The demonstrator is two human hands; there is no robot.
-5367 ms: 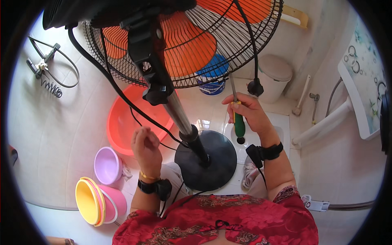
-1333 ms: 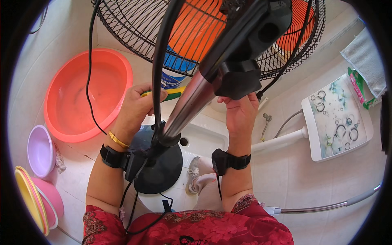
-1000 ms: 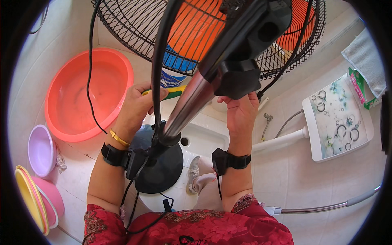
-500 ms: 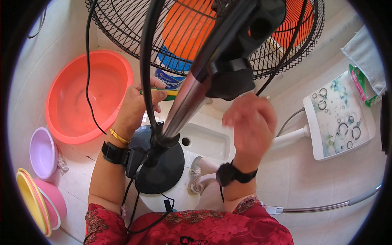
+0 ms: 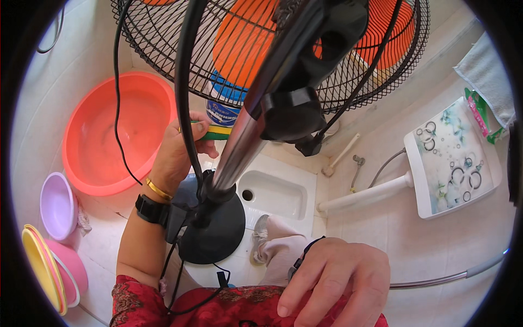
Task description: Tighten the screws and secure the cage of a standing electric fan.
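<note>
A floor-standing fan stands before me, its steel pole [image 5: 236, 150] slanting up from a round black base [image 5: 218, 240]. Above are the black wire cage and orange blades [image 5: 245, 46]. My left hand [image 5: 190, 136], left of the pole, grips a thin yellow-and-green scouring sponge [image 5: 219, 132]; the sponge's far end reaches the pole, and part is hidden by fingers. My right hand [image 5: 340, 278] is close to my red top at the lower right, fingers apart and bent downward, with nothing seen in it. A black knob [image 5: 291, 114] sits on the pole's upper part.
A large coral basin [image 5: 117, 136] lies at the left, with a purple basin [image 5: 58, 204] and a pink bucket [image 5: 70, 272] nearer. Behind the pole is a white squat toilet [image 5: 278, 193]. A patterned cistern [image 5: 455, 158] and grey towel [image 5: 490, 76] are at the right. Black cords hang about the fan.
My right hand has come down and back from beside the pole to near my body. The fan's upper part and knob have shifted slightly left. My left hand keeps hold of the sponge.
</note>
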